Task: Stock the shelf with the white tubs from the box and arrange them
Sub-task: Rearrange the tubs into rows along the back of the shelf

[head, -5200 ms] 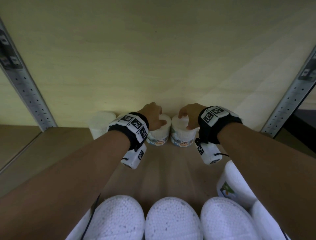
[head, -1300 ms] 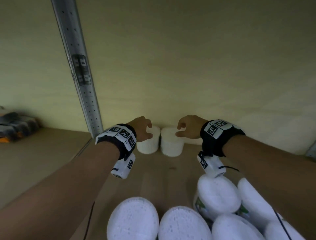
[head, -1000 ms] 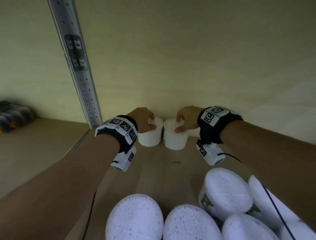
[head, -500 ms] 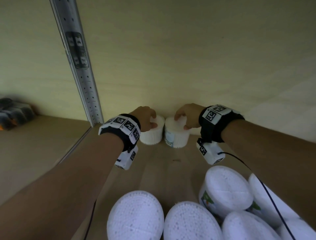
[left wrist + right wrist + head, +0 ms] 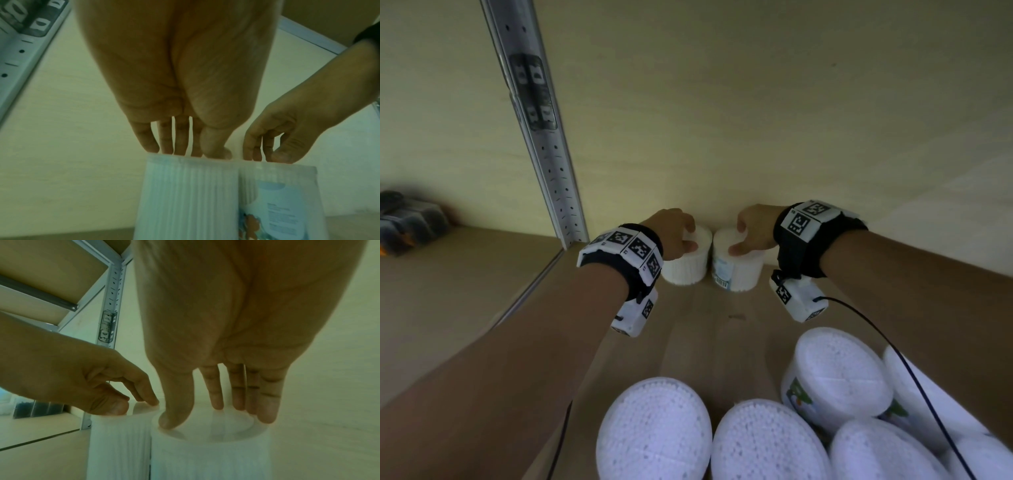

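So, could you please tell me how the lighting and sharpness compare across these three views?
Head view: dim, the shelf in shadow, tub tops in the box sharp. Left wrist view: green-tinted, the tubs blurred, the palm of the left hand dark. Right wrist view: also greenish, softly blurred at the tub.

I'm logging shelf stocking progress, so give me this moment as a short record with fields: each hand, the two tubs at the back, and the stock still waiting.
left hand: grips left tub by its lid
right hand: grips right tub by its lid
tubs: upright, side by side on the shelf board against the back panel
right tub label: partly facing forward
waiting tubs: several, near front
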